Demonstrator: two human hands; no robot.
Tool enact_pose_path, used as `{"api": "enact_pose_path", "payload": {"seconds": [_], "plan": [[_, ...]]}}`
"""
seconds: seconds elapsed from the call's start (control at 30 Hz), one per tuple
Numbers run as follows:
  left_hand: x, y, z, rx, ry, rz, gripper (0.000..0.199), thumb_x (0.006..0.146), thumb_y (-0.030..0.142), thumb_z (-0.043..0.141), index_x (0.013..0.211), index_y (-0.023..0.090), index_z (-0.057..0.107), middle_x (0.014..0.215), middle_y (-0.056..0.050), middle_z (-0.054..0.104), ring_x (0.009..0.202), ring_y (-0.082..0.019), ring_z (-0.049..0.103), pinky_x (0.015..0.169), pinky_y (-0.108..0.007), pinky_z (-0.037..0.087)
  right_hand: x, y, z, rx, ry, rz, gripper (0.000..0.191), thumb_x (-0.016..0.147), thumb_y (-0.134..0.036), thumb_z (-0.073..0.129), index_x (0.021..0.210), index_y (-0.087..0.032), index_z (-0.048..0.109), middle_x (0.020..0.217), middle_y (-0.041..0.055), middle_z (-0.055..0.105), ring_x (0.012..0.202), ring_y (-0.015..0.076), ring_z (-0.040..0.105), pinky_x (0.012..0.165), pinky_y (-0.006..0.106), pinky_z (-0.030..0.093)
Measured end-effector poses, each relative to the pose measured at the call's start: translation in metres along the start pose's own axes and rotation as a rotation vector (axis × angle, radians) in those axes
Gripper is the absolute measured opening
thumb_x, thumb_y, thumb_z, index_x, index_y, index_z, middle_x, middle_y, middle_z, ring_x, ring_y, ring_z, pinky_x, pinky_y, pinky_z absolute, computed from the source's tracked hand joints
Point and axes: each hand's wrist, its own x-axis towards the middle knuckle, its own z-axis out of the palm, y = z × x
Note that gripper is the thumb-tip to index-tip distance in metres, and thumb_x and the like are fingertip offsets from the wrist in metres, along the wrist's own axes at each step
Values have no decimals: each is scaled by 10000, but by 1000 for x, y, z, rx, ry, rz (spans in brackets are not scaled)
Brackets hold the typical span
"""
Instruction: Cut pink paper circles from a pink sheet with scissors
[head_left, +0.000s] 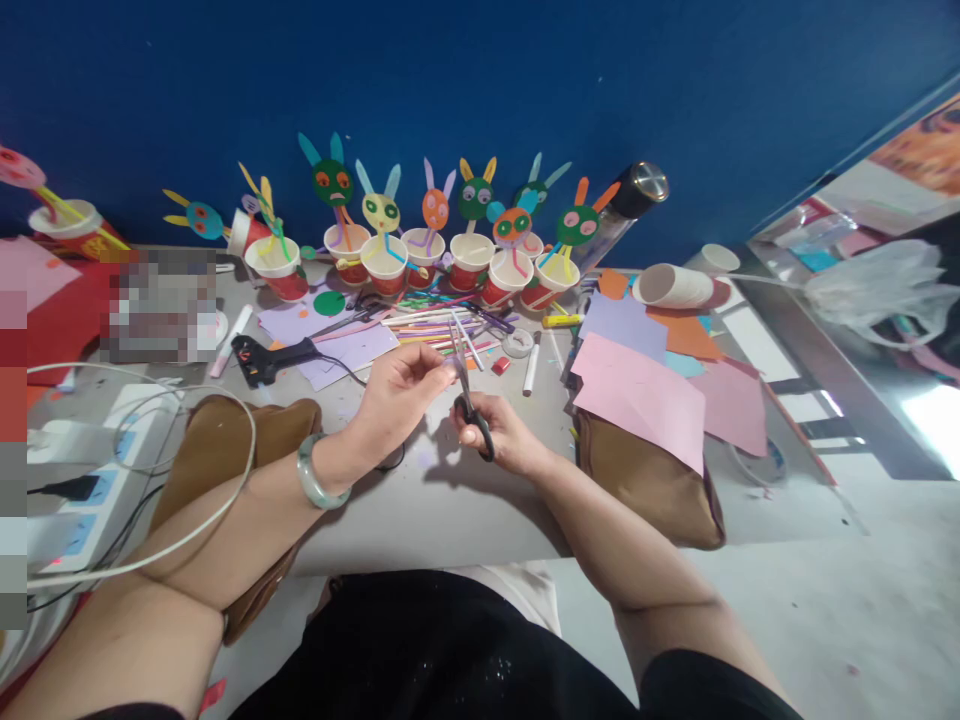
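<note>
In the head view my right hand (504, 428) grips a pair of scissors (486, 440) by the black handle, blades pointing away from me. Thumb and fingers of my left hand (405, 392) are pinched together beside the blades; anything between them is too small to make out. Beyond both hands lies a pile of coloured sticks (427, 335). A black glue gun (274, 358) rests left of the pile, near purple paper (349, 352). White markers (532, 365) and a roll of tape (517, 343) lie just past my right hand.
Several paper cups (384, 268) with rabbit-like paper figures line the blue wall. A bottle (622, 212) leans behind them. Pink paper (637, 395) covers part of a brown pouch (645, 480) at right. Another brown pouch (232, 450), a power strip (112, 470) and cables are at left.
</note>
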Motion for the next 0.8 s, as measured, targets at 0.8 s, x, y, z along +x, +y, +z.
{"api": "enact_pose_path", "payload": {"seconds": [0.8], "plan": [[0,3,-2,18,-28,-2,139,746,255,696,678,172,608,662,8,626,659,-118,569,640,-264,422,-1,-4,-2,-21,4,-61,709,616,-857,667,608,-164,516,588,-29,476,590,105,398,592,258,317]]}}
